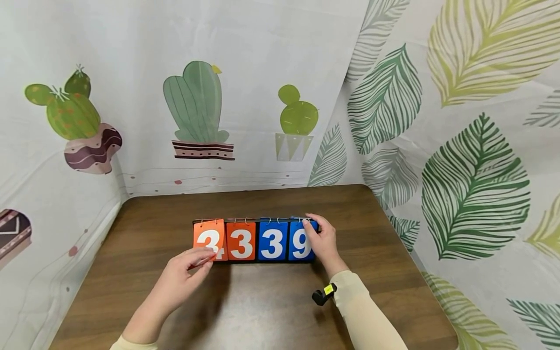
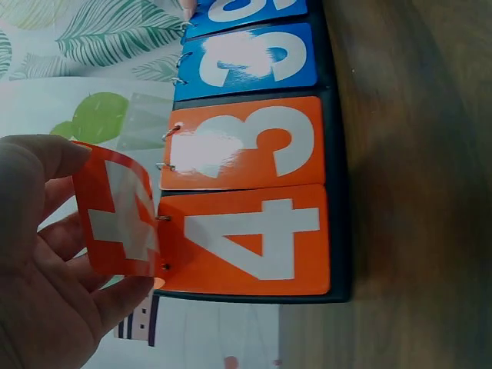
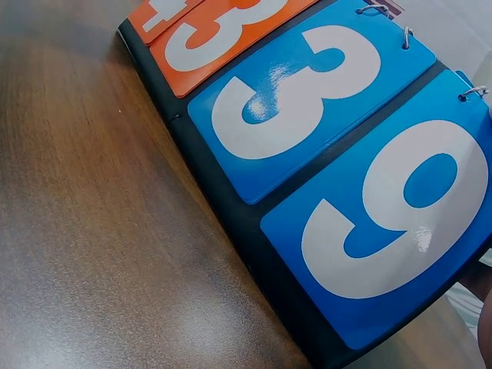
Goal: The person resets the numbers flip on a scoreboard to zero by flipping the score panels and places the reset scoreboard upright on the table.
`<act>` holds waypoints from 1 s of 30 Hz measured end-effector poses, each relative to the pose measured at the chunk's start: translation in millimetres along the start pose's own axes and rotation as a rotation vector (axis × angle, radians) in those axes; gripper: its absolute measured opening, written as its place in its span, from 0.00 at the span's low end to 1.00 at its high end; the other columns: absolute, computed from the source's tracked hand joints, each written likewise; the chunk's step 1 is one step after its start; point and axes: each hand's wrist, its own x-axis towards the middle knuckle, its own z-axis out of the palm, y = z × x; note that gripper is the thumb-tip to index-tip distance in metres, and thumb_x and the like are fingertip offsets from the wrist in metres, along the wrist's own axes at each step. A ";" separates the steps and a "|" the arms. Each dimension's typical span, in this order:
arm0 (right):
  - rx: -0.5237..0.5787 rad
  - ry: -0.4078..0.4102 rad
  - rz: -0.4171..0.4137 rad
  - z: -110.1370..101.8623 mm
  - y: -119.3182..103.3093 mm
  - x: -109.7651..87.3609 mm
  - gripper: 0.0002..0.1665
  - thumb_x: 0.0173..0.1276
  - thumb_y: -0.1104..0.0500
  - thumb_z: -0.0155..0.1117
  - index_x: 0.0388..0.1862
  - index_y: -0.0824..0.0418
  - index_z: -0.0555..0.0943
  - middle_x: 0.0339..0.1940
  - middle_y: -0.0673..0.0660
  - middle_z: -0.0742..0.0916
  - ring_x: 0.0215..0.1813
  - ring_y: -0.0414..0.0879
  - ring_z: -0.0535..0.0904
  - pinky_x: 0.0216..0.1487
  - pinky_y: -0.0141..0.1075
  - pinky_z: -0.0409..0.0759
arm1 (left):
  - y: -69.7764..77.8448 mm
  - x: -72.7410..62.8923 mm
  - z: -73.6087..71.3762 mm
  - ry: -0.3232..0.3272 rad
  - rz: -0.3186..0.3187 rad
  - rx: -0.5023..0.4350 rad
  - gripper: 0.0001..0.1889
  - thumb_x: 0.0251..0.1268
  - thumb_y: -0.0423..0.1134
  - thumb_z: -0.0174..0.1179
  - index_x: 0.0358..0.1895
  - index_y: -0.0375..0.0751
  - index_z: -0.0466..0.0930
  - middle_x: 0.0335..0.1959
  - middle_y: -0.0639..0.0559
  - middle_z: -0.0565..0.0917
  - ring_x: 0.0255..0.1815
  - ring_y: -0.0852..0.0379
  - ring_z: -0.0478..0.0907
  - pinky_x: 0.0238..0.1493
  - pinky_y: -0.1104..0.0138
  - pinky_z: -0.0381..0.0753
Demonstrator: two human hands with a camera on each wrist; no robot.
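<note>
Your left hand (image 1: 183, 273) pinches lifted orange card (image 2: 117, 223) at left end of flip scoreboard (image 1: 257, 243); right hand (image 1: 323, 240) curled round scoreboard's upper right corner. Desk (image 1: 258, 301) beneath scoreboard. Pull too hard: card may crease, snag on rings (image 2: 164, 218). Loosen right grip: scoreboard might slide.

Orange cards (image 1: 241, 241): 3, 4, blue cards (image 1: 273, 241): 3, 9

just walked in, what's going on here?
A person is at a flip-number board on a table. Their left hand pinches the leftmost orange card, lifted off the orange 4 beneath and not yet released. Their right hand grips the board's top right corner. The other positions show orange 3, blue 3 and blue 9.
</note>
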 end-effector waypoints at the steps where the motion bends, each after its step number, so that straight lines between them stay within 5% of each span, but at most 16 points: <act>1: -0.001 0.002 -0.002 0.1 -0.1 -0.1 0.19 0.75 0.45 0.65 0.59 0.50 0.85 0.60 0.55 0.87 0.60 0.56 0.83 0.62 0.58 0.82 | -0.5 -1.3 2.3 0.017 0.001 0.002 0.14 0.63 0.30 0.70 0.50 0.48 0.90 0.51 0.53 0.89 0.51 0.60 0.85 0.46 0.81 0.82; 11: -0.007 0.019 0.000 0.2 0.2 0.2 0.18 0.75 0.46 0.65 0.58 0.51 0.86 0.61 0.56 0.87 0.62 0.57 0.83 0.63 0.58 0.80 | -1.3 -5.2 24.6 0.134 -0.021 0.004 0.15 0.58 0.28 0.72 0.49 0.44 0.90 0.51 0.49 0.90 0.56 0.47 0.83 0.58 0.91 0.64; 17: -0.003 0.012 0.008 1.3 -1.8 0.0 0.17 0.75 0.47 0.65 0.58 0.49 0.86 0.61 0.56 0.87 0.62 0.56 0.83 0.64 0.58 0.80 | -0.6 -9.8 33.2 0.166 0.016 0.032 0.14 0.57 0.27 0.71 0.47 0.41 0.90 0.51 0.49 0.89 0.56 0.47 0.81 0.56 0.91 0.66; 20: -0.001 0.012 0.008 1.1 -2.8 0.0 0.17 0.75 0.48 0.65 0.58 0.50 0.85 0.61 0.56 0.87 0.62 0.56 0.83 0.64 0.58 0.80 | -3.4 -9.9 37.0 0.180 0.073 0.076 0.14 0.55 0.26 0.72 0.45 0.40 0.91 0.50 0.48 0.90 0.55 0.46 0.83 0.57 0.82 0.73; 25: -0.005 0.016 -0.004 1.4 -2.9 0.2 0.19 0.75 0.48 0.65 0.59 0.54 0.85 0.60 0.56 0.87 0.61 0.56 0.83 0.63 0.58 0.81 | -16.0 -6.5 43.2 0.151 0.188 0.185 0.15 0.51 0.27 0.73 0.44 0.41 0.91 0.47 0.47 0.90 0.52 0.45 0.85 0.57 0.52 0.79; 30: -0.006 0.015 -0.012 1.5 -1.1 0.2 0.19 0.75 0.48 0.65 0.59 0.54 0.85 0.60 0.56 0.87 0.61 0.56 0.83 0.63 0.58 0.81 | -34.1 -1.3 48.2 0.070 0.279 0.256 0.16 0.49 0.28 0.74 0.44 0.41 0.91 0.48 0.47 0.89 0.51 0.46 0.85 0.55 0.50 0.83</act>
